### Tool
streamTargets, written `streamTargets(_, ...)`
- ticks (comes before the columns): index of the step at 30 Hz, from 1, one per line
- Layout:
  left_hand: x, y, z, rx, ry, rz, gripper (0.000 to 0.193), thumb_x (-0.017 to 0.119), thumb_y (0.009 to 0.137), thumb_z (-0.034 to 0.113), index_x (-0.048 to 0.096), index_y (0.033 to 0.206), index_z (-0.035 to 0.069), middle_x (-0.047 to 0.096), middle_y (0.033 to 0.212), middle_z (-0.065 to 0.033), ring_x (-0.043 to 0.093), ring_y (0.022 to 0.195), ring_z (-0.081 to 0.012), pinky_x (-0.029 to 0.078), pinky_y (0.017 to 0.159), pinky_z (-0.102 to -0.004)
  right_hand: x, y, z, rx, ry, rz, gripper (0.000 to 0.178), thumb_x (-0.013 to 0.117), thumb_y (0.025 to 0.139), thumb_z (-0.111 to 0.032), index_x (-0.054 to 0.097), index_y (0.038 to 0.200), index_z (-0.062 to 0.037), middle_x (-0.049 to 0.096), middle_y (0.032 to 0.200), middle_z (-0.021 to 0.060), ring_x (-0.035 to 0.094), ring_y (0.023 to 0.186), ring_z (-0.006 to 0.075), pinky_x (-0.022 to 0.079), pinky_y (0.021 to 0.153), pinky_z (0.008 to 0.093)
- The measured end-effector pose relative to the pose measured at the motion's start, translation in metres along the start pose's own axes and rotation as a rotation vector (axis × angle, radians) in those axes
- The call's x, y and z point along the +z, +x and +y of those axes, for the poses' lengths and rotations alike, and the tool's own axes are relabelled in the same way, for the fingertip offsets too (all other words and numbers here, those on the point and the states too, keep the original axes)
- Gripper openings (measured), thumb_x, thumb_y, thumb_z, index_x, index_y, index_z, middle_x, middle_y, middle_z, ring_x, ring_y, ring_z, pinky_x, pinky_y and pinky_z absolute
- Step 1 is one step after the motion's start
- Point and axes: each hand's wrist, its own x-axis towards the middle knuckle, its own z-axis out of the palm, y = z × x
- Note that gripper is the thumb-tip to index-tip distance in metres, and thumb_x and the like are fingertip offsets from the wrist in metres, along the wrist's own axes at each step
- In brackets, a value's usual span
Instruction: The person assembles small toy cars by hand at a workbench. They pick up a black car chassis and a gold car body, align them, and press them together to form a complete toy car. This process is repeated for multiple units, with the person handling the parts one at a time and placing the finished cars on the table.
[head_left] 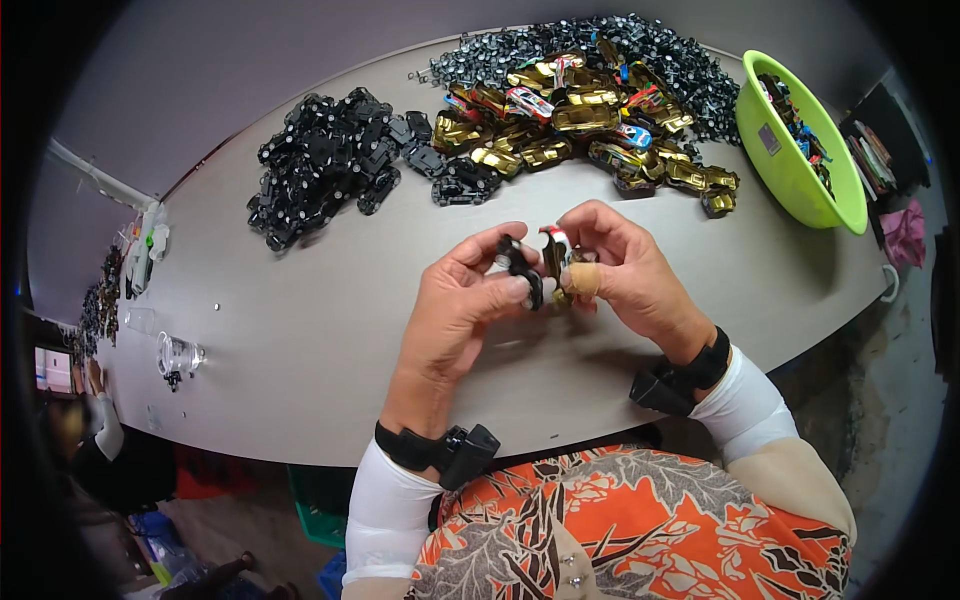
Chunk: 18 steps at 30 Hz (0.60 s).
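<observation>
Over the near middle of the table, my left hand (pixel 455 290) pinches a black toy car chassis (pixel 520 272) between thumb and fingers. Close beside it, my right hand (pixel 615 262) grips a toy car body (pixel 556 262) with red, white and gold on it, seen edge-on. The two parts are held side by side, nearly touching; whether they touch I cannot tell. A tan bandage wraps my right thumb. Beyond my hands lie a heap of black chassis (pixel 330 150) at left and a pile of gold-coloured car bodies (pixel 585 115).
Behind the bodies spreads a mass of small dark wheel parts (pixel 640 45). A lime-green basin (pixel 795 190) holding colourful pieces stands at the right. A clear plastic cup (pixel 178 352) sits at left. Another person's arm (pixel 105 425) shows at the far left edge of the table (pixel 330 330).
</observation>
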Motion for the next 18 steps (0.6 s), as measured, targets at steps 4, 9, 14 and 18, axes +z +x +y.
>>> streamTargets(4,0.0,0.002,0.001,0.011,-0.178,0.015,0.048,0.064,0.074,-0.003,0.048,0.119,-0.001,0.059,0.103,-0.0121,0.06,0.099,-0.0239,0.056,0.076,-0.0377,0.004,-0.003,0.0,-0.127,-0.034,0.064,0.039,0.065,0.078,-0.004,0.044,0.111,-0.005,0.054,0.096,0.0048,0.053,0.075,0.0065,0.044,0.051,0.019)
streamTargets(9,0.007,0.001,0.0,0.026,-0.137,0.047,0.047,0.064,0.074,-0.002,0.048,0.119,-0.001,0.06,0.105,-0.0139,0.06,0.099,-0.0254,0.057,0.076,-0.0388,0.013,-0.008,-0.003,-0.181,-0.101,0.122,0.035,0.061,0.08,-0.001,0.043,0.11,-0.0042,0.053,0.097,0.0043,0.051,0.082,0.0055,0.045,0.056,0.0193)
streamTargets(14,0.008,0.001,-0.005,0.036,-0.121,0.032,0.048,0.064,0.074,-0.003,0.048,0.119,-0.001,0.06,0.105,-0.0143,0.061,0.096,-0.0254,0.057,0.076,-0.0381,0.015,-0.009,-0.003,-0.211,-0.162,0.087,0.03,0.059,0.081,-0.001,0.044,0.106,-0.004,0.054,0.094,0.0019,0.051,0.083,0.0036,0.045,0.066,0.0198)
streamTargets(18,0.01,-0.001,-0.003,0.04,-0.102,0.018,0.048,0.064,0.074,-0.003,0.049,0.119,-0.002,0.06,0.105,-0.0141,0.061,0.095,-0.0237,0.057,0.075,-0.0377,0.015,-0.01,-0.006,-0.183,-0.203,0.062,0.026,0.058,0.082,-0.002,0.045,0.104,-0.0038,0.055,0.09,0.0007,0.052,0.079,0.0031,0.045,0.067,0.0199)
